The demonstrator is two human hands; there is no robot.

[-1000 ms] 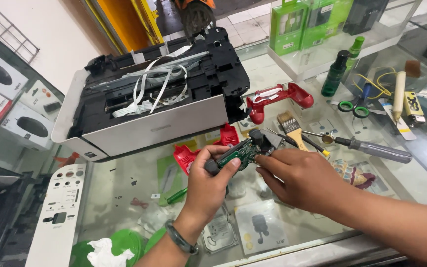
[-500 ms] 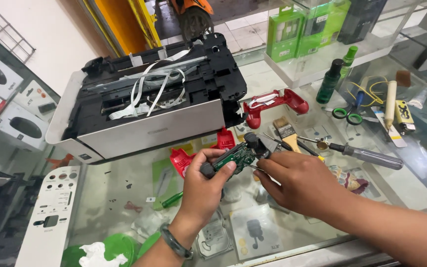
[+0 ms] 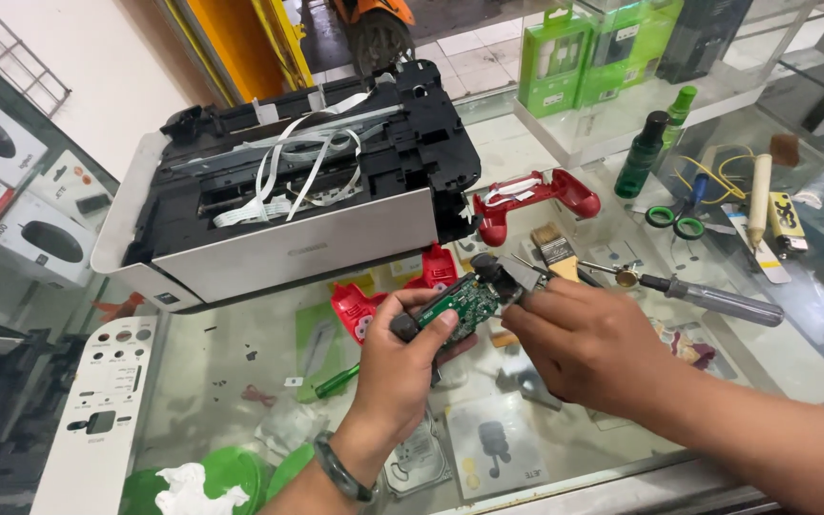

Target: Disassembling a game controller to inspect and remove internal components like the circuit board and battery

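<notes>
Green circuit board [image 3: 458,303] held above the glass counter [image 3: 240,353], left hand [image 3: 401,367] in a clenched grip around its lower end, right hand [image 3: 588,341] pinched on a small tool at its upper end, opened printer [image 3: 288,191] behind, red controller shell [image 3: 531,198] beside it

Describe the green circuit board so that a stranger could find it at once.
Start at the big opened printer on the glass counter. Just in front of it, both hands meet: the left hand grips the board while the right hand touches its end. It alone is green and flat; the shell pieces nearby are red.
</notes>
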